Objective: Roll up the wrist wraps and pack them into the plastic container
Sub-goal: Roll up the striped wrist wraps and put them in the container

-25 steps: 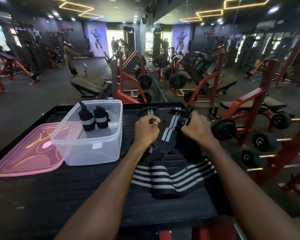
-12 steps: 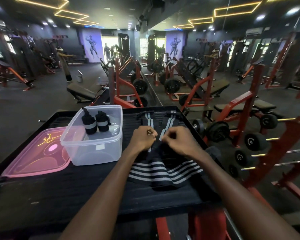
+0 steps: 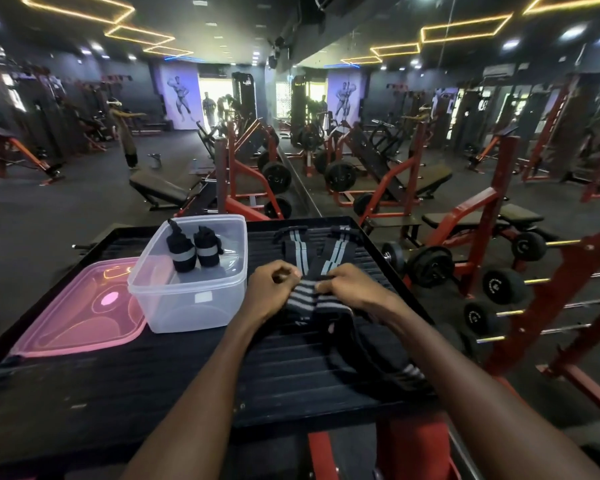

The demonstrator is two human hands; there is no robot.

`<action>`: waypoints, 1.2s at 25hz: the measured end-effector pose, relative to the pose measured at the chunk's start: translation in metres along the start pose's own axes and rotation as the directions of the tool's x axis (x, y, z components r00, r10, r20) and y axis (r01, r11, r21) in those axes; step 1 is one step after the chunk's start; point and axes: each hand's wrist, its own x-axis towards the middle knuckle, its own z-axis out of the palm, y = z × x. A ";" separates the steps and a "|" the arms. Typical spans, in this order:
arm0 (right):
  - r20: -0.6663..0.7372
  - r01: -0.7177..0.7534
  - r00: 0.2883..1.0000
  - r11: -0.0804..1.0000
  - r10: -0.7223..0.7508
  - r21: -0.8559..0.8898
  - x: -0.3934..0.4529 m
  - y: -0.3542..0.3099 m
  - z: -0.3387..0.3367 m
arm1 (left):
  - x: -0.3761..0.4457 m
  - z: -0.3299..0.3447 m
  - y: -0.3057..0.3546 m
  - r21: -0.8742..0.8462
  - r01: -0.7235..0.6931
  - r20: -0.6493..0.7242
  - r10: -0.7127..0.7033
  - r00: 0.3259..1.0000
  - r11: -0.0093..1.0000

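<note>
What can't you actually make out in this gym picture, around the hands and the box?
- Head view: the roll's core in the striped wrap, covered by the left hand and right hand.
- The tail of that wrap, blurred and dark near the table's right edge.
- The label on the plastic container, too small.
- The pink lid, partly behind the container.

We are seeing black fabric wrist wraps with grey stripes (image 3: pixel 321 296) lying on the black ribbed tabletop (image 3: pixel 174 372), a clear plastic container (image 3: pixel 191 299) showing two black, grey-banded rolls (image 3: pixel 193 248), and a translucent pink lid (image 3: pixel 80 313).
</note>
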 end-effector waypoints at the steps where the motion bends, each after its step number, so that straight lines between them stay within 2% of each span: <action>1: -0.058 -0.033 0.997 0.986 0.043 0.161 0.000 0.003 -0.003 | 0.001 -0.001 0.001 0.009 0.015 0.023 -0.015 1.000 1.000; 4: -0.084 -0.097 0.982 0.842 0.166 0.531 -0.005 0.006 -0.007 | 0.009 0.000 0.000 0.043 0.102 0.080 -0.105 0.991 0.994; 6: 0.008 -0.163 0.979 0.768 0.202 0.620 -0.010 0.006 -0.009 | 0.016 0.001 0.006 0.044 0.077 0.094 -0.081 0.992 0.996; 8: 0.180 -0.242 0.969 0.786 0.168 0.569 -0.013 0.005 -0.008 | 0.025 0.001 0.015 0.068 -0.015 0.147 0.005 0.989 0.998; 11: 0.357 -0.231 0.927 0.924 0.115 0.304 -0.007 0.004 -0.008 | 0.040 0.000 0.029 0.068 -0.082 0.193 0.067 0.979 0.994; 13: 0.398 -0.200 0.912 0.954 0.098 0.224 0.005 0.002 -0.005 | 0.047 0.001 0.030 0.012 -0.064 0.147 0.061 0.987 0.998; 15: 0.360 -0.195 0.929 0.943 0.089 0.271 0.017 -0.001 -0.001 | 0.046 0.003 0.023 -0.042 -0.049 0.047 0.051 0.998 0.998; 17: 0.274 -0.265 0.951 0.842 0.146 0.470 0.032 0.001 -0.003 | 0.041 0.002 0.019 -0.171 -0.036 -0.027 0.032 0.999 0.985; 19: 0.256 -0.304 0.952 0.627 0.169 0.717 0.041 0.002 -0.008 | 0.040 -0.001 0.018 -0.262 0.021 -0.006 -0.023 1.000 0.965; 21: 0.198 -0.254 0.966 0.444 0.168 0.859 0.046 0.005 -0.015 | 0.042 -0.003 0.018 -0.271 0.117 0.081 -0.099 0.992 0.955; 24: 0.165 -0.191 0.981 0.312 0.106 0.931 0.050 0.010 -0.021 | 0.040 -0.002 0.011 -0.321 0.260 0.289 -0.167 0.943 0.911; 27: 0.222 -0.234 0.972 0.318 0.073 0.919 0.058 0.015 -0.023 | 0.038 -0.001 0.002 -0.335 0.218 0.389 -0.076 0.918 0.917; 30: 0.225 -0.247 0.968 0.524 0.107 0.815 0.065 0.012 -0.023 | 0.037 0.000 0.004 -0.395 0.206 0.386 -0.042 0.922 0.895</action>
